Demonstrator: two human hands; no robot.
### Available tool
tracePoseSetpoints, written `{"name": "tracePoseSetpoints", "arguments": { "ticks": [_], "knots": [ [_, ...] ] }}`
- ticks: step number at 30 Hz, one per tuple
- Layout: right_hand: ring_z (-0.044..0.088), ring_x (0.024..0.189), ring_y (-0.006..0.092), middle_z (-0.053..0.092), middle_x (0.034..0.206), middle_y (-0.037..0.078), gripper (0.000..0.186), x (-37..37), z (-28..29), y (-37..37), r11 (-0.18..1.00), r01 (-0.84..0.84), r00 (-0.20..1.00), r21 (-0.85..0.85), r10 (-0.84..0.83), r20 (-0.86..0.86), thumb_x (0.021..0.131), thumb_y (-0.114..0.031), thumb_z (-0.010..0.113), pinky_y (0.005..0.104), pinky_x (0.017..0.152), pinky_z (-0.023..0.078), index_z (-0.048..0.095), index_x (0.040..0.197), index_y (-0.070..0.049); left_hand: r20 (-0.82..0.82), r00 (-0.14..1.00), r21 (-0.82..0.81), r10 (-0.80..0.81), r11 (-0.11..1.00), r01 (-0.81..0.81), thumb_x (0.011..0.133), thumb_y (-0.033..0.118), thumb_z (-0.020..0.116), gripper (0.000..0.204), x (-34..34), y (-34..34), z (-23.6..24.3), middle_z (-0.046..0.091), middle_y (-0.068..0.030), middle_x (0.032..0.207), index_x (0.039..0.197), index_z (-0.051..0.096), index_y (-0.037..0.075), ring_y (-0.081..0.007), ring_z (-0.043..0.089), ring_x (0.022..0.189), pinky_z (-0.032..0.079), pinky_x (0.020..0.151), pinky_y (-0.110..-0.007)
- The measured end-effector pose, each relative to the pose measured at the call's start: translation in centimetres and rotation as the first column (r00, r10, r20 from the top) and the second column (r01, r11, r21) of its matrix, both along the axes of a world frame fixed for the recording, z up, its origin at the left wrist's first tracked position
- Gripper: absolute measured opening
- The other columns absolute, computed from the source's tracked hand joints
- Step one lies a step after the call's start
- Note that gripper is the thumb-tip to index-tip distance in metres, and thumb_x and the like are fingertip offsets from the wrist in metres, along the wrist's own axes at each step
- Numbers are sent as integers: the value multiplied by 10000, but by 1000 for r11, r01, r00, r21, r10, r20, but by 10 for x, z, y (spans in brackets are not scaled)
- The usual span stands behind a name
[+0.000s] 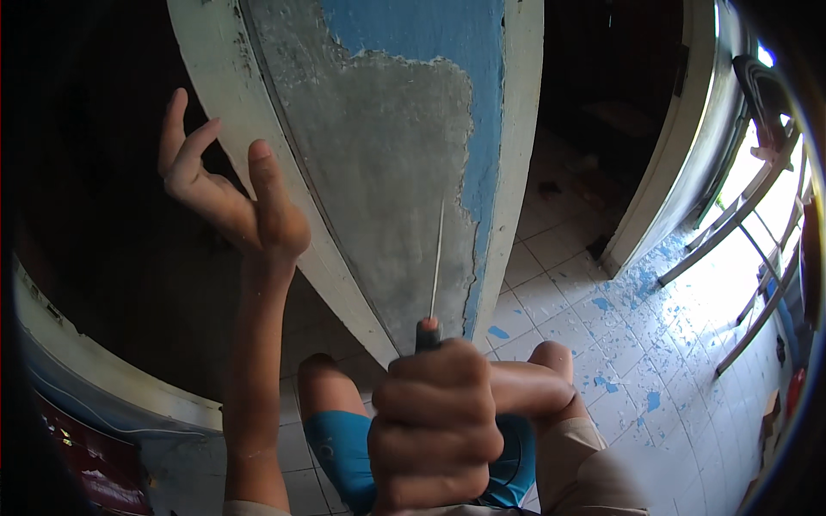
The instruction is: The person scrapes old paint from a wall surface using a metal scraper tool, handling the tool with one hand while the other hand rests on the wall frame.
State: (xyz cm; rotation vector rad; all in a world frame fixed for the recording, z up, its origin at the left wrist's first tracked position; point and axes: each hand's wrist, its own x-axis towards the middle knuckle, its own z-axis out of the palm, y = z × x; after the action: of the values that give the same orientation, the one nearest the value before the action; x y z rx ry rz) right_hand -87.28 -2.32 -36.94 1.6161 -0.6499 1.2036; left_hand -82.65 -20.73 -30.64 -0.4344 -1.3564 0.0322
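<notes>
My left hand is raised at the left beside the pale door frame, with nothing in it and its fingers bent but apart. In the lower middle my right hand is wrapped round the dark handle of a thin metal tool, seen almost edge-on. Its metal part points up in front of a narrow wall section, where rough bare grey shows beside peeling blue paint. I cannot tell whether the tool touches the wall.
Dark openings flank the wall section. My bent legs are below it. Blue paint flakes lie on the white tiled floor. A ladder-like frame leans in the bright area at the right. A dark red object is at the lower left.
</notes>
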Motion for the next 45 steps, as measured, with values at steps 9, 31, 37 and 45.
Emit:
{"name": "tracePoseSetpoints", "arguments": {
  "ticks": [9,31,37,45],
  "knots": [
    [464,499,158,377,634,-20,394,36,-5,19,996,-84,996,-18,85,35,717,-363,712,322,425,351,391,623,-153,21,999,38,26,999,-27,1059,142,563,354,8,1,0,341,-349,1551,1319,392,-28,-363,409,1418,350,1200,-496],
    [477,471,125,419,589,-40,545,43,9,19,990,-61,998,-124,60,-18,1047,-429,603,266,399,307,443,613,-141,34,999,54,33,998,-35,1076,167,551,352,6,5,0,313,-340,1565,1322,369,-6,-361,386,1433,363,1202,-490],
    [494,499,148,474,635,-13,472,14,25,6,994,-74,997,-75,71,-41,917,-467,702,311,414,353,502,634,-147,32,992,52,126,991,-127,1088,175,531,334,8,3,-1,304,-326,1576,1324,367,4,-354,384,1436,373,1212,-488],
    [544,486,190,503,603,10,388,-28,33,-11,987,126,992,97,-126,-6,880,-476,742,350,422,448,622,723,-142,6,980,70,197,978,-197,1101,231,541,350,3,4,-3,314,-333,1583,1299,376,-6,-370,386,1442,363,1194,-512]
  ]
}}
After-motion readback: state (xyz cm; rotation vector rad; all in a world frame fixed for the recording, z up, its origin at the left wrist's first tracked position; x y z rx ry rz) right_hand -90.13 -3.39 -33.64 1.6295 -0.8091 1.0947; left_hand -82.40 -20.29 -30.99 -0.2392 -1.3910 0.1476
